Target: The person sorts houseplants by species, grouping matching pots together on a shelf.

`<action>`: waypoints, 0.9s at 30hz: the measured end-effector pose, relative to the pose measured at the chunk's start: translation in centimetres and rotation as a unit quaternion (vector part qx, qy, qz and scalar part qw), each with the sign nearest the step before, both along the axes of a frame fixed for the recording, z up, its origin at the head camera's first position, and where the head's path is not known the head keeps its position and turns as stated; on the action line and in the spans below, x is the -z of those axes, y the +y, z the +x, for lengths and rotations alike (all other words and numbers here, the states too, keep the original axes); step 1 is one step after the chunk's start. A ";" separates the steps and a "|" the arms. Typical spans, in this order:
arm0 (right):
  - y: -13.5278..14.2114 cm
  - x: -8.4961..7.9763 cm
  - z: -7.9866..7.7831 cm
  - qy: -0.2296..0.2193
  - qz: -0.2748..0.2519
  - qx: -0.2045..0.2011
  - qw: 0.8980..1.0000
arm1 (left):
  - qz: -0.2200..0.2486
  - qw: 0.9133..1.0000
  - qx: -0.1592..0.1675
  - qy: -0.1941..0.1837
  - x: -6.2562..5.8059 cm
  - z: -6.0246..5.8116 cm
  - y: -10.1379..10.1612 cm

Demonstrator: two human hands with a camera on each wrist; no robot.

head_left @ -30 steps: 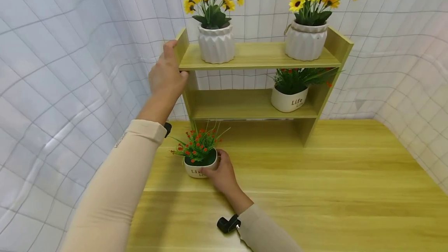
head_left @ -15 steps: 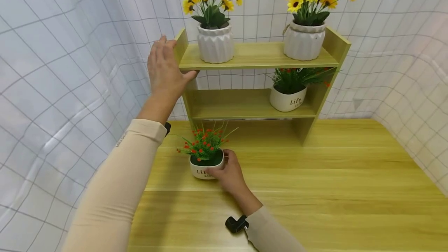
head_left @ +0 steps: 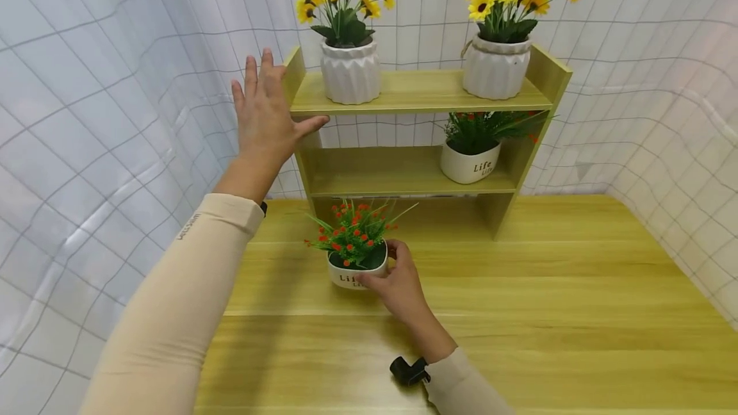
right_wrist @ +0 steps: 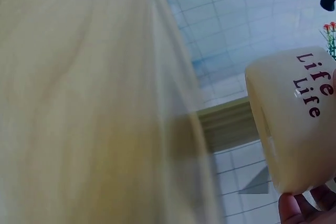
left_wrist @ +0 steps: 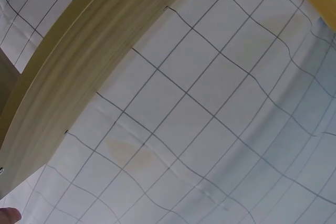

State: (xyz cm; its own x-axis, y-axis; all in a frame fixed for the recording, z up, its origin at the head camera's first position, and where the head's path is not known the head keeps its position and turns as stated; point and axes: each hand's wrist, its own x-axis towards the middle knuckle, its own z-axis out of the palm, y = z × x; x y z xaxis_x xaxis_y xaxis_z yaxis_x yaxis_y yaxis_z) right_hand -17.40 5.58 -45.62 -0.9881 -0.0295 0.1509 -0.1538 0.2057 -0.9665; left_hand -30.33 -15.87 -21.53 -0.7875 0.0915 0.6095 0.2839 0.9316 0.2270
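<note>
My right hand (head_left: 408, 294) grips a white oval pot (head_left: 344, 278) lettered "Life", its thumb across the front and its fingers at the right side. Red-dotted green foliage (head_left: 360, 232) fills the pot. In the right wrist view the pot (right_wrist: 289, 124) is tilted, with a gap between its base and the tabletop. My left hand (head_left: 262, 117) is spread beside the left panel of the wooden shelf (head_left: 415, 107), thumb pointing across the top board's front edge. The left wrist view shows the shelf's side panel (left_wrist: 79, 61) and one fingertip (left_wrist: 9, 215).
Two white ribbed pots, the left pot (head_left: 350, 72) and the right pot (head_left: 497, 69), hold yellow flowers on the top board. A matching "Life" pot (head_left: 469, 164) stands at the right of the middle board. Grid-patterned curtains (head_left: 86, 114) surround the wooden table (head_left: 548, 312).
My right hand has carried the pot of red flowers rightward, in front of the shelf's lower opening. My left hand's fingers have straightened and spread away from the shelf's side panel.
</note>
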 end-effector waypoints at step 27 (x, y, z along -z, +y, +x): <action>4.9 -10.2 -4.0 0.101 0.039 0.040 0.993 | -0.215 0.970 0.067 0.094 0.5 0.6 0.2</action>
